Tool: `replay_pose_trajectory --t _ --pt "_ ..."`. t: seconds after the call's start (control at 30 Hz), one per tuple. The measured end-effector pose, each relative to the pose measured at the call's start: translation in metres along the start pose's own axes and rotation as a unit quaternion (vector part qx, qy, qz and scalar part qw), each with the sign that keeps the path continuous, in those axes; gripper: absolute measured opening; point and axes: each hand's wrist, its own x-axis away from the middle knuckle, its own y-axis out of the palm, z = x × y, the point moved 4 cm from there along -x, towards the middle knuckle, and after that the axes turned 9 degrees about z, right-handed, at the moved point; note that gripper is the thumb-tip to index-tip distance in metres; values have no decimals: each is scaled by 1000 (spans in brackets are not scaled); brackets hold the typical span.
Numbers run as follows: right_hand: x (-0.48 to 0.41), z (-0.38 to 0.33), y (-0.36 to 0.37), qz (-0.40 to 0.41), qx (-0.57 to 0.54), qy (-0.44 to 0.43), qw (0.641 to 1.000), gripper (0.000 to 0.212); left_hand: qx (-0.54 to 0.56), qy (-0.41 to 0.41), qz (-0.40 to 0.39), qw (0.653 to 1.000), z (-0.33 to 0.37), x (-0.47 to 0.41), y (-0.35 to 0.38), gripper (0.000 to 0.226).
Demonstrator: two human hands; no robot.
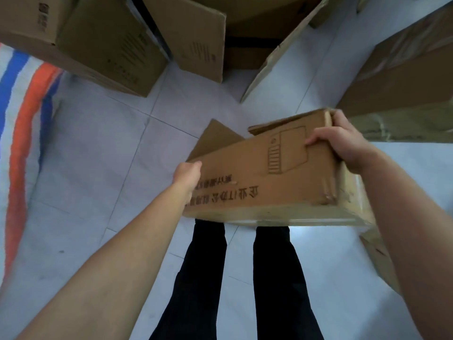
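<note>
A long brown cardboard box (257, 177) with a printed computer-tower drawing and dark lettering hangs in the air above my legs, tilted, its top flaps loose. My left hand (187, 174) grips its left end, fingers hidden behind the cardboard. My right hand (343, 141) grips the upper right corner, thumb on the printed face, fingers curled over the far edge.
Several cardboard boxes (103, 42) stand on the pale tiled floor (117, 148) at the back, one leaning flat sheet (282, 55) among them. Another box (404, 74) sits at the right. A white woven sack (22, 119) with blue and orange stripes lies at the left.
</note>
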Motion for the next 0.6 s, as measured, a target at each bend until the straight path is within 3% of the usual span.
replay_pose_trajectory --t 0.23,0.37,0.43,0.5,0.57,0.6 --pt "-12 61 -15 20 17 51 998 55 -128 25 119 984 -20 -33 5 73" --pt "-37 55 -4 37 37 41 998 68 -240 64 303 920 -24 -20 -10 76" --pt "-44 53 -6 45 50 43 997 77 -203 3 268 942 -41 -26 -16 94" --pt "-46 55 -11 55 71 40 995 78 -113 -77 120 983 -62 -41 -17 109" --pt "-39 53 -12 53 71 39 995 59 -65 -113 31 991 -71 -43 -17 103" --pt "-35 52 -11 55 58 32 996 44 -46 -116 36 992 -72 -39 -18 98"
